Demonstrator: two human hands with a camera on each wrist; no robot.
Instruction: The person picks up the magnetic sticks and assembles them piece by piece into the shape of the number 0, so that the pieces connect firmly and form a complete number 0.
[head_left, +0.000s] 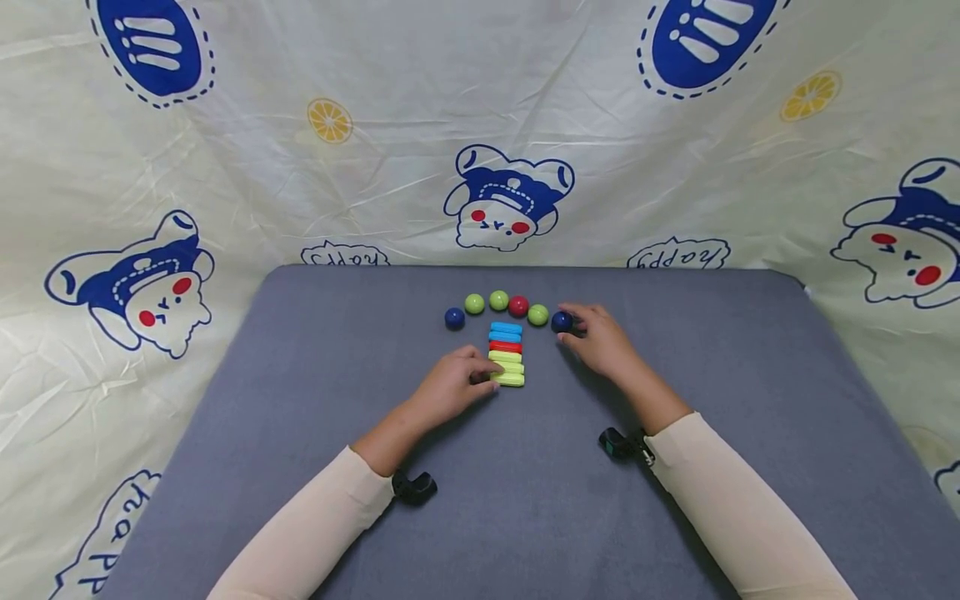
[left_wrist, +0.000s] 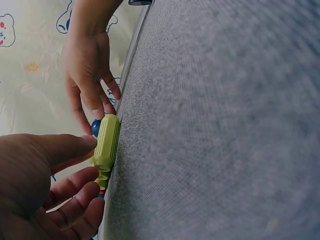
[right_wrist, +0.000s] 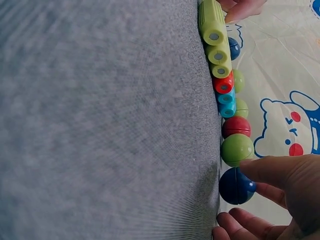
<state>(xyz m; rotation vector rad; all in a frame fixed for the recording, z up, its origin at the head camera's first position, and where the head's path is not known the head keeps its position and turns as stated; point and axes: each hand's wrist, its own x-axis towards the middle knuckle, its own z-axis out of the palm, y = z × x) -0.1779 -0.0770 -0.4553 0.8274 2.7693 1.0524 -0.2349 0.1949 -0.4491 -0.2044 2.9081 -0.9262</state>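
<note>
The head view looks forward and down over the table; both wrist views sit low and close, tipped sideways, sharing the sticks.

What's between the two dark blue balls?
In the head view, left to right: glossy green ball, second green ball, glossy red ball, third green ball.

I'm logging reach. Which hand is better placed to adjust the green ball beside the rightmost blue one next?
Probably the right hand, at the adjacent blue ball; the left hand is farther, at a yellow-green stick.

Six balls arced, coloured rods lying side by side
</note>
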